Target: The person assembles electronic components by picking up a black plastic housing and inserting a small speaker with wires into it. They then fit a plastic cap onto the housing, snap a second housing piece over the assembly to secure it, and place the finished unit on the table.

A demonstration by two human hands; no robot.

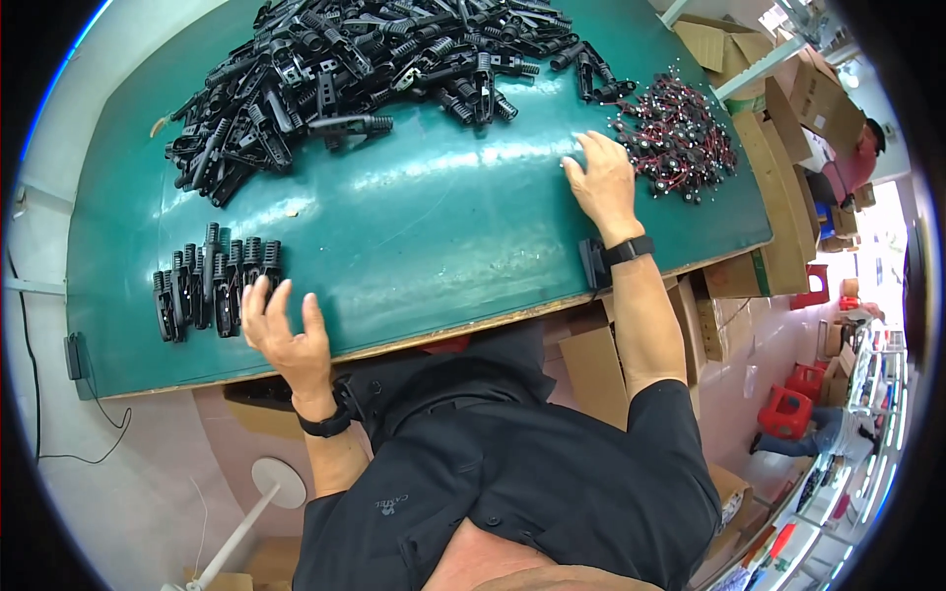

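Note:
My left hand (291, 343) is at the near edge of a row of black plastic parts with ribbed ends (209, 279); its fingers are spread, and the fingertips overlap the row's right end. Whether they touch a part I cannot tell. Farther off to the right, my right hand (604, 187) reaches over the green tabletop (424, 236), thumb and fingers apart with nothing visible between them. Just beyond it lies a heap of small components with red and black wires (687, 138) and shiny round tips.
A large heap of the same black ribbed parts (365, 69) covers the table's far side. A small black device (593, 264) sits at the near edge by my right wrist. Cardboard boxes (778, 187) stand along the right side. Red stools (785, 412) and two other people are farther right.

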